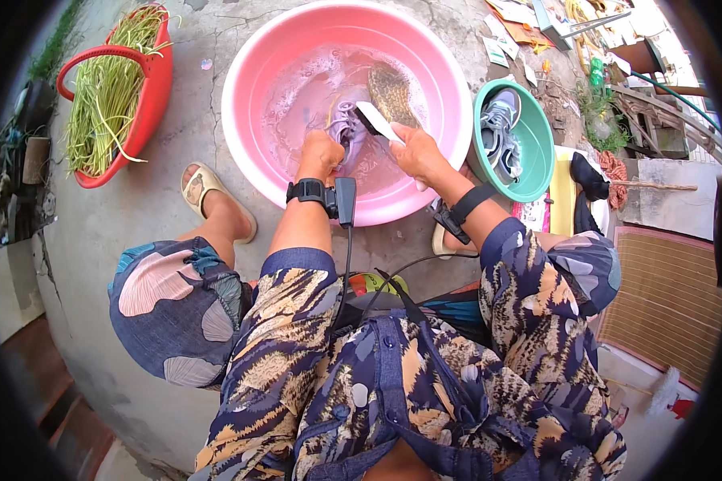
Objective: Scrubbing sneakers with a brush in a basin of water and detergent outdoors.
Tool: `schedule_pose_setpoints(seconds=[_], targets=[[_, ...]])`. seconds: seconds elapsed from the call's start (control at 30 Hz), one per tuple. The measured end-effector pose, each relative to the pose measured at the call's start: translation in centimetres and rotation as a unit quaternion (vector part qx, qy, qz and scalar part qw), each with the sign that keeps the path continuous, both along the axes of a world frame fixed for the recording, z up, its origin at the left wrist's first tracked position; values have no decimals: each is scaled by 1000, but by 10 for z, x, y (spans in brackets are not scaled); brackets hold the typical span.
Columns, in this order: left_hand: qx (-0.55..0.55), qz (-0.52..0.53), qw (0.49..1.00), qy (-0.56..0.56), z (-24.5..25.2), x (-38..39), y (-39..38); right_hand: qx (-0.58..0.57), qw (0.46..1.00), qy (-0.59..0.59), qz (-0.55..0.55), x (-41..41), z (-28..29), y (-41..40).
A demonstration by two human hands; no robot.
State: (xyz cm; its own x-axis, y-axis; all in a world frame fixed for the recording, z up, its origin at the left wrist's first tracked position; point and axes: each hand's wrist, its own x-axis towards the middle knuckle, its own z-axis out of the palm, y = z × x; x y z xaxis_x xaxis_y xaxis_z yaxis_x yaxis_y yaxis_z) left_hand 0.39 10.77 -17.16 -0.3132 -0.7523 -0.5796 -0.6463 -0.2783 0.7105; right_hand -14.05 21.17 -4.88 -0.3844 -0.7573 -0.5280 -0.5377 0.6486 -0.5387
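A large pink plastic basin (249, 150) of sudsy water stands on the concrete in front of me. Over its near part, my left hand (323, 153) holds a lilac lace-up shoe (350, 129) by its near end. My right hand (420, 153) grips the handle of a white scrub brush (378, 120), whose dark bristles are beside the laces; whether they touch cannot be told. Another shoe (391, 90) lies in the water at the basin's right, its tan patterned sole facing up. To the right, a green plastic basin (532, 162) contains grey-and-lilac sneakers (500, 135).
A red plastic basket (156, 102) of long green stalks (105, 108) stands at the left. Right of the green basin lie a black sock-like item (588, 176) and a stick with a reddish cloth head (614, 179). Papers and clutter lie at the upper right. My feet flank the pink basin.
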Motion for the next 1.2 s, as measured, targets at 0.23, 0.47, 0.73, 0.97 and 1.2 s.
schedule_pose_setpoints(seconds=[0.23,0.47,0.73,0.97,1.2], targets=[[-91,-3,984,-152,26,7,9,-47,994,13,103,-2,-22,12],[-240,-164,950,-116,20,18,-17,-25,957,92,275,1,-14,29],[-373,-414,825,-98,23,24,-20,6,965,102,242,8,-28,33],[-419,-332,841,-85,-11,26,-25,16,975,87,206,6,-31,37],[-358,-232,903,-48,-3,17,-28,-27,982,49,181,2,-22,42]])
